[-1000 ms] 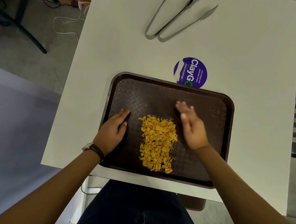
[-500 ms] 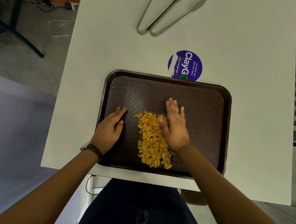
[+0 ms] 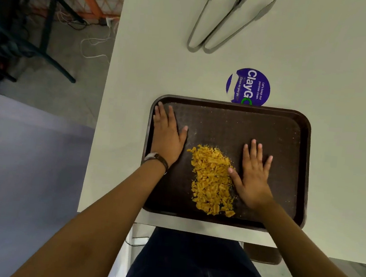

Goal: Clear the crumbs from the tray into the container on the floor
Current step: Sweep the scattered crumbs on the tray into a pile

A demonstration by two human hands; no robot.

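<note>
A dark brown tray [image 3: 287, 129] lies on the white table at its near edge. A heap of yellow-orange crumbs [image 3: 211, 179] sits in the tray's near middle. My left hand [image 3: 167, 134] lies flat and open on the tray's left side, fingers reaching the far left corner, a watch on the wrist. My right hand [image 3: 252, 175] lies flat with fingers spread just right of the heap, its thumb touching the crumbs. Neither hand holds anything. A brown container [image 3: 262, 254] shows partly under the table's near edge, right of my legs.
Two metal tongs [image 3: 225, 23] lie at the far end of the white table [image 3: 137, 88]. A round purple sticker [image 3: 248, 86] sits just beyond the tray. Left of the table are grey floor, cables [image 3: 92, 45] and dark chair legs.
My left hand has slid from the tray's near left up to its far left corner. My right hand has moved from over the heap to its right side. The heap looks slightly more compact.
</note>
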